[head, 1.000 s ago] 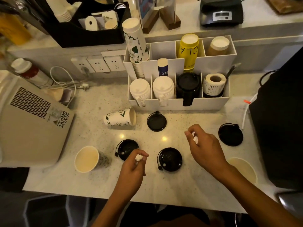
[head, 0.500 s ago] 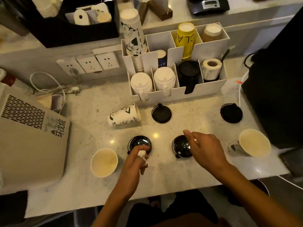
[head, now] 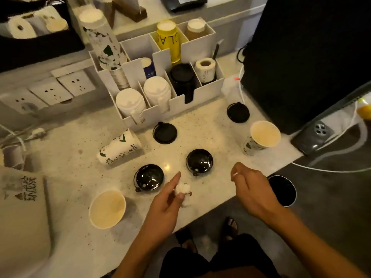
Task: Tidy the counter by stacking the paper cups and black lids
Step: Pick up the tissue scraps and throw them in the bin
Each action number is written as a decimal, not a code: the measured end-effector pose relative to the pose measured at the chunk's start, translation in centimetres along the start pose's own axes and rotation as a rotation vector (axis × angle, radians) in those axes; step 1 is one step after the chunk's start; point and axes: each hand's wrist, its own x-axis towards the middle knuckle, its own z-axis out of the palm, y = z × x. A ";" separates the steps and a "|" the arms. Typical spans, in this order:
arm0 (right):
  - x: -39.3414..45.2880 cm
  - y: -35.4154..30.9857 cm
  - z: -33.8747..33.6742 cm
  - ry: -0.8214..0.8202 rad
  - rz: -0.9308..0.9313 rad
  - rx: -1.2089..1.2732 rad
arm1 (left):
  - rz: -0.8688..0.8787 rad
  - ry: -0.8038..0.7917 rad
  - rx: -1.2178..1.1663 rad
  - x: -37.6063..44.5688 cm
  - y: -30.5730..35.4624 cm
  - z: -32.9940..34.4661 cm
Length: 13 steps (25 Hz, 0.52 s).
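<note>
Four black lids (head: 165, 133) lie scattered on the counter (head: 202, 125) — three paper cups (head: 107, 209) unstacked.

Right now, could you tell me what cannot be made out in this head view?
- What the right hand pinches: a white speck, too small.
- The white lump in the left hand: blurred, partly hidden by fingers.
- Print on the tipped paper cup: blurred.
- Beige appliance: cut by the left edge.

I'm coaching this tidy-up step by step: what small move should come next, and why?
Probably put down the white wad pinched in the left hand. No lid or cup is gathered yet, and the nearest black lid lies loose just left of those fingers, needing a free grip.
</note>
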 end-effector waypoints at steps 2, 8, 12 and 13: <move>-1.7 1.2 -1.3 0.022 0.058 0.125 | 0.029 -0.025 0.012 0.5 0.8 2.1; -7.2 9.7 -6.3 0.186 0.330 0.427 | 0.050 -0.097 0.129 1.6 3.4 12.5; -11.5 16.7 -10.7 0.316 0.354 0.563 | 0.039 -0.145 0.142 1.4 4.8 21.9; -12.7 18.6 -12.1 0.327 0.370 0.577 | 0.036 -0.154 0.149 1.2 5.2 24.7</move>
